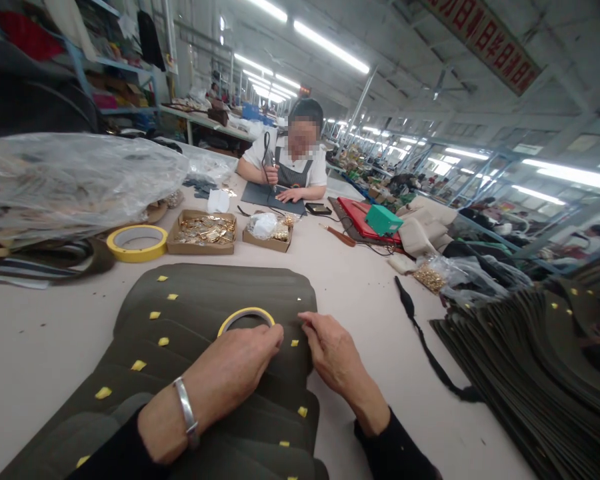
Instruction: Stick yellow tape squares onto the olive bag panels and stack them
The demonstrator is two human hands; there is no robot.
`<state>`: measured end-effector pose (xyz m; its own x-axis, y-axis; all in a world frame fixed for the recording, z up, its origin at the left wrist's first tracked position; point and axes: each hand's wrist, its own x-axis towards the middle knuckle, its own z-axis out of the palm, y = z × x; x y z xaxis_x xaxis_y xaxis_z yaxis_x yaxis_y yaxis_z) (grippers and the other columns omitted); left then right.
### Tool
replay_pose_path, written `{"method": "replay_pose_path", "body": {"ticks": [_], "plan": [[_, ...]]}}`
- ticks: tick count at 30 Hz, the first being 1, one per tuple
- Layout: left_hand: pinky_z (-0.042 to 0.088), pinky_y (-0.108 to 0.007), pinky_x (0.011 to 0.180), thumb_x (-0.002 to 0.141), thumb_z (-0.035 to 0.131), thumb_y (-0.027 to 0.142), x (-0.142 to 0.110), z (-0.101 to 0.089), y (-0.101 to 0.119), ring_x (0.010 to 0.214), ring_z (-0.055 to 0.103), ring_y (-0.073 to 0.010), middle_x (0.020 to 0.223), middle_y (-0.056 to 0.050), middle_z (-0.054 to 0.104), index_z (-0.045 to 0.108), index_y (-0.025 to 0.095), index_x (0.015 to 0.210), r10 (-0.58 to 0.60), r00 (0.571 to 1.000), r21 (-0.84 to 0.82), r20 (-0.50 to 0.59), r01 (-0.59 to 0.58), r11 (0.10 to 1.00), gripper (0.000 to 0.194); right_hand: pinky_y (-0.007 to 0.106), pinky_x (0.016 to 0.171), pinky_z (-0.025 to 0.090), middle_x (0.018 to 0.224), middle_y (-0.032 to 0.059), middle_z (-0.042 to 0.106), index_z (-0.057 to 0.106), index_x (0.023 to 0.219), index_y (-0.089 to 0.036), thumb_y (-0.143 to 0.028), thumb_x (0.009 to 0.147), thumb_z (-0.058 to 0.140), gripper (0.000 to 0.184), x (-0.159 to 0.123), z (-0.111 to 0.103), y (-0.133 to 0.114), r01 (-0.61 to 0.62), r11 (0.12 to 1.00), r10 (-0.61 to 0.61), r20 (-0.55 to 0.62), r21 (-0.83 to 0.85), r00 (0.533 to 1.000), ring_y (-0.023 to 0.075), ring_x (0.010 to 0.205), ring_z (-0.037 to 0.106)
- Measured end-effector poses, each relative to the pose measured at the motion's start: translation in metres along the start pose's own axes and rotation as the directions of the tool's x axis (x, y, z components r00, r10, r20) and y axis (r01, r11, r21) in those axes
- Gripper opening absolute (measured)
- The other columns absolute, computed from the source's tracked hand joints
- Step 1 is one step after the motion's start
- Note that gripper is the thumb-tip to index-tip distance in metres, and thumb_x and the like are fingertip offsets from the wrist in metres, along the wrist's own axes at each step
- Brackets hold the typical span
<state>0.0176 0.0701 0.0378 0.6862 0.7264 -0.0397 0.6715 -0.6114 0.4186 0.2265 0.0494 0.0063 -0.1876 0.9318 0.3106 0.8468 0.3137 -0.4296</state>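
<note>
Gripping tape roll [246, 311] near five o'clock with curled left hand [240, 360]; likely light, stiff, best held by rim. Nearly pinching with right hand [334, 352]; cannot tell if holding anything.

Rows of lit fluorescent tubes [331, 47] hang under a sloping grey ceiling [393, 37], with a ceiling fan [439, 87] and a red-lettered sign [485, 41]. Blue metal shelving [127, 111] stands beyond the far left corner of the pale tabletop [360, 283], a long worktable [205, 120] past the far edge; blue steel frames [486, 233] run beyond its right edge.
</note>
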Motion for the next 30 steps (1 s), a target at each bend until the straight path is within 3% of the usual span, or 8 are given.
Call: {"method": "replay_pose_path", "body": {"ticks": [5,7,12,16,19,22,26,30], "plan": [[0.046,-0.030,0.072,0.095,0.036,0.014,0.005,0.009,-0.009,0.085,0.060,-0.0197,0.089,-0.004,0.064,0.055,0.021,0.096,-0.002,0.994,0.113,-0.109,0.014,0.994,0.020,0.030,0.077,0.052,0.091,0.0044,0.073,0.066,0.108,-0.021,-0.014,0.091,0.046,0.028,-0.011,-0.014,-0.004,-0.118,0.985,0.089,0.216,0.125,0.972,0.0181,0.082,0.068],[0.046,-0.031,0.072,0.094,0.038,0.013,0.006,0.012,-0.009,0.085,0.057,-0.0207,0.089,-0.005,0.064,0.056,0.021,0.094,0.018,0.994,0.162,-0.105,-0.001,0.987,0.020,0.027,0.072,0.051,0.084,0.0025,0.072,0.067,0.107,-0.021,-0.014,0.090,0.046,0.028,-0.014,-0.018,-0.002,-0.158,0.970,0.110,0.245,0.186,0.963,0.0161,0.075,0.067],[0.044,-0.032,0.073,0.095,0.036,0.014,0.006,0.015,-0.009,0.084,0.055,-0.0207,0.087,-0.006,0.063,0.057,0.019,0.091,0.054,0.993,0.176,-0.104,-0.035,0.984,0.022,0.027,0.066,0.050,0.078,0.0018,0.066,0.064,0.104,-0.017,-0.015,0.082,0.053,0.025,-0.017,-0.003,0.014,-0.237,0.954,0.232,0.049,0.181,0.971,0.0151,0.067,0.061],[0.044,-0.033,0.073,0.096,0.035,0.017,0.006,0.016,-0.009,0.081,0.057,-0.0207,0.085,-0.006,0.063,0.057,0.019,0.091,0.053,0.995,0.166,-0.080,-0.040,0.985,0.022,0.028,0.068,0.050,0.078,0.0015,0.063,0.062,0.103,-0.017,-0.016,0.080,0.056,0.024,-0.010,0.011,0.025,-0.198,0.966,0.199,0.007,0.167,0.980,0.0152,0.068,0.060],[0.046,-0.033,0.071,0.096,0.036,0.018,0.007,0.017,-0.010,0.079,0.060,-0.0211,0.083,-0.005,0.064,0.056,0.020,0.089,0.053,0.998,0.125,-0.042,-0.047,0.991,0.021,0.030,0.070,0.050,0.081,0.0031,0.065,0.063,0.102,-0.017,-0.017,0.080,0.059,0.022,-0.001,0.009,0.024,-0.174,0.977,0.181,-0.043,0.126,0.983,0.0159,0.070,0.059],[0.048,-0.030,0.073,0.097,0.036,0.017,0.006,0.019,-0.010,0.081,0.063,-0.0187,0.087,-0.003,0.065,0.056,0.021,0.094,0.094,0.990,0.004,-0.105,-0.094,0.996,0.021,0.030,0.070,0.050,0.084,0.0045,0.066,0.065,0.100,-0.016,-0.020,0.083,0.059,0.018,0.000,0.003,0.015,-0.171,0.966,0.196,-0.119,0.192,0.973,0.0155,0.069,0.060],[0.052,-0.026,0.076,0.096,0.038,0.017,0.004,0.024,-0.012,0.087,0.067,-0.0160,0.099,-0.002,0.069,0.051,0.024,0.118,0.182,0.951,-0.094,-0.249,-0.211,0.973,0.027,0.024,0.060,0.049,0.076,0.0025,0.068,0.069,0.096,-0.017,-0.023,0.089,0.055,0.017,-0.012,-0.005,-0.004,-0.184,0.857,0.211,-0.003,0.481,0.978,0.0137,0.065,0.061],[0.055,-0.029,0.083,0.096,0.039,0.018,0.004,0.028,-0.012,0.100,0.068,-0.0183,0.119,-0.005,0.068,0.024,0.025,0.145,0.227,0.920,-0.086,-0.321,-0.267,0.960,0.052,0.025,0.069,0.049,0.086,0.0040,0.069,0.070,0.098,-0.018,-0.014,0.086,0.057,0.018,-0.019,-0.010,-0.016,-0.003,0.876,0.019,-0.030,0.482,0.999,0.0140,0.073,0.062]]}}
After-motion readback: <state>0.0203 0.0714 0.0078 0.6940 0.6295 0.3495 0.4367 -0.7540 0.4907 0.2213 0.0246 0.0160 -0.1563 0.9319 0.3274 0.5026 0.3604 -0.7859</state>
